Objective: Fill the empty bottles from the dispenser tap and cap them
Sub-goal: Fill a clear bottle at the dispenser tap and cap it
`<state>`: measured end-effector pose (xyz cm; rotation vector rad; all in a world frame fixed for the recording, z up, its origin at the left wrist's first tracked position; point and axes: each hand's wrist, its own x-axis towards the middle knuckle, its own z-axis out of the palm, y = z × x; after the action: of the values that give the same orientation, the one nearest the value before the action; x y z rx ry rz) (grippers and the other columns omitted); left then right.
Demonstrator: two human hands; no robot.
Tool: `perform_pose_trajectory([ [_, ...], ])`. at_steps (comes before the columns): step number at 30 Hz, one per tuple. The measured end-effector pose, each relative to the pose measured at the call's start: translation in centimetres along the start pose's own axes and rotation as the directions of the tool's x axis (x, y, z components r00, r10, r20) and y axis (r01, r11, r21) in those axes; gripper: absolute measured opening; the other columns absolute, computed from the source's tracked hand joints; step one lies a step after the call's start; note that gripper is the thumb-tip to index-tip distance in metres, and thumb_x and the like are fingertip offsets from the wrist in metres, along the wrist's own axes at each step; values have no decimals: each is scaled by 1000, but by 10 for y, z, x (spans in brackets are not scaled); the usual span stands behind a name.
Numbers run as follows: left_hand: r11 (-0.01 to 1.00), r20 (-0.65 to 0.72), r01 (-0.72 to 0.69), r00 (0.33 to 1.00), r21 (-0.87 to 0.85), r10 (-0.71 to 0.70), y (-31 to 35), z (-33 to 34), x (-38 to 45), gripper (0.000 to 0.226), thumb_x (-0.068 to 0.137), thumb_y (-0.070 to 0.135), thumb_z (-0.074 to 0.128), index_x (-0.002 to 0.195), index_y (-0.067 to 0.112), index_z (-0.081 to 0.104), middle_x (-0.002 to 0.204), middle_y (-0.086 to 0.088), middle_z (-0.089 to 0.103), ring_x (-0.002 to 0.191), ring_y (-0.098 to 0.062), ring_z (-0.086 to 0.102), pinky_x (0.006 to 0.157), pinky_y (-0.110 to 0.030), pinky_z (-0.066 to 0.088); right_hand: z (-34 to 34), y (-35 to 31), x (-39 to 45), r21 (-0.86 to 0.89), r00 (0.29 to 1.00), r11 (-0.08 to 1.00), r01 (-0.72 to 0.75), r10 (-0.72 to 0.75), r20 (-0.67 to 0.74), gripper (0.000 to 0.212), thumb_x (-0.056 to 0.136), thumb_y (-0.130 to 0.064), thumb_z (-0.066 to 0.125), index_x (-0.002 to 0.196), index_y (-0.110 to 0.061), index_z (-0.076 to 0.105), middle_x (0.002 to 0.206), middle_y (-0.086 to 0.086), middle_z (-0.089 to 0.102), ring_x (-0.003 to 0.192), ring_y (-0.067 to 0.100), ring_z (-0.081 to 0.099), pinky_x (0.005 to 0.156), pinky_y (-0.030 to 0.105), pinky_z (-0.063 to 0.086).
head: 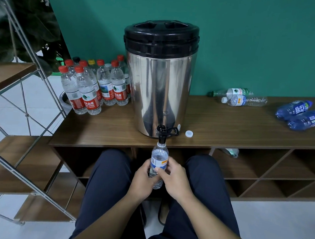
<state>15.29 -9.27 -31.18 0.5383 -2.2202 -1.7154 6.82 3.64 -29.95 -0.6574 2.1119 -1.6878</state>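
A walnut-toned wooden counter [104,132] with open cubbyholes beneath is running along a teal wall [250,42], over a white tiled floor, with a metal-framed wooden shelf unit [13,147] leaning in at far left beside dark foliage. Going left to right along the counter: a cluster of capped water bottles [92,89] is standing upright, at least nine caps showing, mostly red, one yellow, one black, though the rear ones are hard to count; a steel dispenser [158,93] with a black lid is sitting at the middle; one loose white cap [189,133] is lying just beside its base; two clear bottles [243,97] are lying on their sides; two blue bottles [300,117] are lying at far right. A seated person in dark trousers is holding one uncapped clear bottle [159,156] upright with its mouth right under the black tap [162,133], below the counter edge. The left hand [143,179] and right hand [175,177] are both wrapping curled fingers around the bottle's lower half.
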Motion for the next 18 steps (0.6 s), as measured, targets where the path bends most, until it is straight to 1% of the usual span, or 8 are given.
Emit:
perform_pose_trajectory([
  [4, 1000, 1, 0, 1000, 7, 0, -1, 0, 0, 54, 97, 3, 78, 143, 30, 67, 124, 10, 81, 114, -9, 77, 106, -42, 61, 0, 0, 0, -2, 1000, 1000, -1, 1, -4, 38, 96, -19, 82, 131, -30, 74, 116, -10, 84, 110, 10, 80, 103, 50, 63],
  [18, 1000, 4, 10, 1000, 15, -10, 0, 0, 1, 56, 97, 3, 79, 144, 30, 66, 124, 12, 80, 115, -7, 77, 107, -38, 60, 0, -2, -1, -28, 1000, 1000, -2, 1, -23, 35, 98, -15, 82, 130, -29, 74, 114, -11, 84, 108, 6, 79, 102, 47, 63],
])
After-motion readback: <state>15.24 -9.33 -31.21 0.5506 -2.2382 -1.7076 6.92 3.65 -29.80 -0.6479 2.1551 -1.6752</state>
